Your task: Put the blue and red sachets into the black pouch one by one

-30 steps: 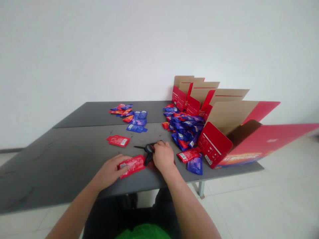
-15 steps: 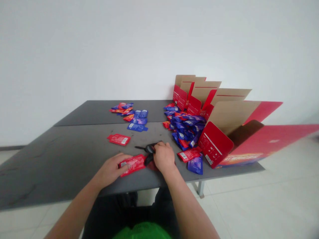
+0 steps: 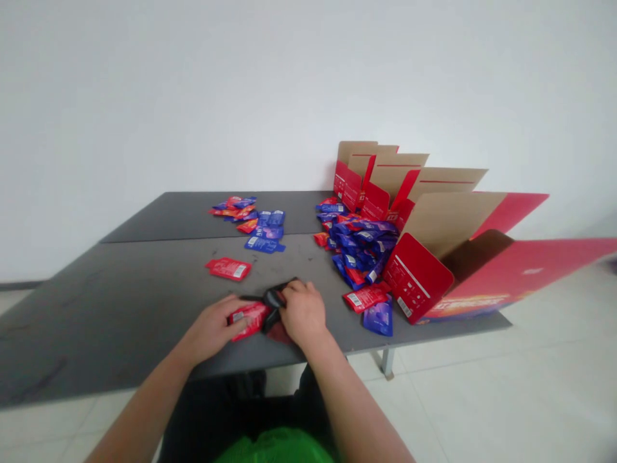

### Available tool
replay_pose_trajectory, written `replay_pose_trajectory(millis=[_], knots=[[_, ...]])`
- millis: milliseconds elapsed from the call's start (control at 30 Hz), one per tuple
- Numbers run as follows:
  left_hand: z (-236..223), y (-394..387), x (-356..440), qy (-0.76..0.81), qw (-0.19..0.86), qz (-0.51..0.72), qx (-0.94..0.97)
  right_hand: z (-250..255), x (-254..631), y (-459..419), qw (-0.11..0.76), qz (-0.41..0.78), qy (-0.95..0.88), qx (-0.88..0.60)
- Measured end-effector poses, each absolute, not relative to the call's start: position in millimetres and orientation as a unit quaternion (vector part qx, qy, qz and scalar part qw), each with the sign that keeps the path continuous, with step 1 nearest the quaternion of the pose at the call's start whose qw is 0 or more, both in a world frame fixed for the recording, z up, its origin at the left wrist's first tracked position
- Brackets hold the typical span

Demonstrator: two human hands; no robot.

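My left hand [image 3: 212,326] presses a red sachet [image 3: 247,317] flat on the grey table [image 3: 144,283] near its front edge, fingers closed over the sachet's left end. My right hand [image 3: 301,314] grips black scissors [image 3: 272,299], whose blades lie across the sachet's right end. One more red sachet [image 3: 229,268] lies alone a little farther back on the table.
A heap of blue and red sachets [image 3: 359,247] lies right of my hands, against an open red cardboard box [image 3: 448,263]. More open red boxes [image 3: 380,186] stand behind it by the wall. A smaller spread of sachets [image 3: 255,222] sits at the far centre.
My right hand has moved left with the scissors, and the blades now sit over the end of the red sachet. The left hand still holds the sachet in place.
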State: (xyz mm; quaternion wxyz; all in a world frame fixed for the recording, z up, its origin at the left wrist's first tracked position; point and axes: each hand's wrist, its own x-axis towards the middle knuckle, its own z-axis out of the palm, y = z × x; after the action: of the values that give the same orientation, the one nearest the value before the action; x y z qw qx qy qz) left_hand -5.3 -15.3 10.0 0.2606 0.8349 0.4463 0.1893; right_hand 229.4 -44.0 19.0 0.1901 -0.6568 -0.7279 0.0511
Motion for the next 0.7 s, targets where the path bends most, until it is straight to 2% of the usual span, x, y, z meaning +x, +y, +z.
replay_pose_trajectory(millis=[67,133,267,367,600,700], knots=[[9,-14,-6,0.458,0.244,0.183,0.835,26,253,-37,0.164,0.040,-0.696,-0.698],[7,-13,-6,0.458,0.245,0.187,0.833,35,256,-38,0.177,0.028,-0.685,-0.706],[6,-13,-5,0.457,0.279,0.213,0.817,38,212,-59,0.250,0.047,-0.765,-0.591],[9,-15,-4,0.439,0.309,0.230,0.812,27,186,-65,0.226,0.075,-0.803,-0.546],[10,-16,-5,0.455,0.239,0.195,0.836,30,246,-34,0.149,0.044,-0.707,-0.690],[5,-15,-6,0.453,0.250,0.206,0.830,44,233,-41,0.188,0.028,-0.723,-0.665]])
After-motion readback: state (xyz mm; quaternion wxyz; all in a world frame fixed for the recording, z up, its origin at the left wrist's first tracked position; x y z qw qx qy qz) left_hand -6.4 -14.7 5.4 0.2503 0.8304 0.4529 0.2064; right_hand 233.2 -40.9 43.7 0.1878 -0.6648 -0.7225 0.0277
